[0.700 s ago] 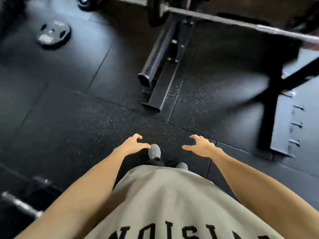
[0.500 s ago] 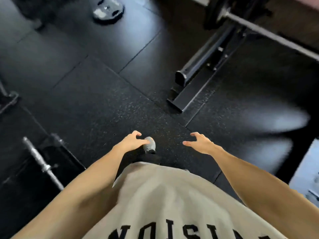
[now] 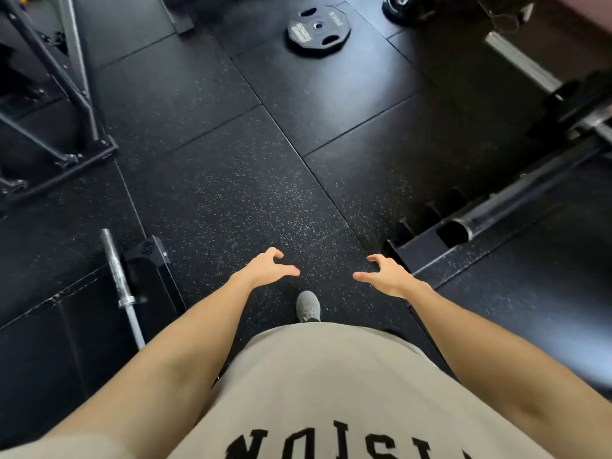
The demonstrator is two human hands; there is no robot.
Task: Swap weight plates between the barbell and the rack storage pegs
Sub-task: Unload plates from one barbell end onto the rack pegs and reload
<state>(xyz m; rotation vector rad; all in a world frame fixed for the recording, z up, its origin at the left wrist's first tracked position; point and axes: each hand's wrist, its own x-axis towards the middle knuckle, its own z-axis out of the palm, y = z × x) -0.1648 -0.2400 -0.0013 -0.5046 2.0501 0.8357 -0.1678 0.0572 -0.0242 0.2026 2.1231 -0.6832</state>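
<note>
Both grips empty: left hand [image 3: 267,268] and right hand [image 3: 386,275] spread open, fingers curled, over bare floor [image 3: 212,180]. Weight plate [image 3: 318,29] lies flat near the floor's far edge. I'd walk up, squat, grip through opposite handle slots.

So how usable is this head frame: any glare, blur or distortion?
Head view: window glare washes the floor mats near the loose weight plate; the barbell at right is motion-blurred; wide-angle bending at the edges; both empty hands, left hand and right hand, are sharp.
</note>
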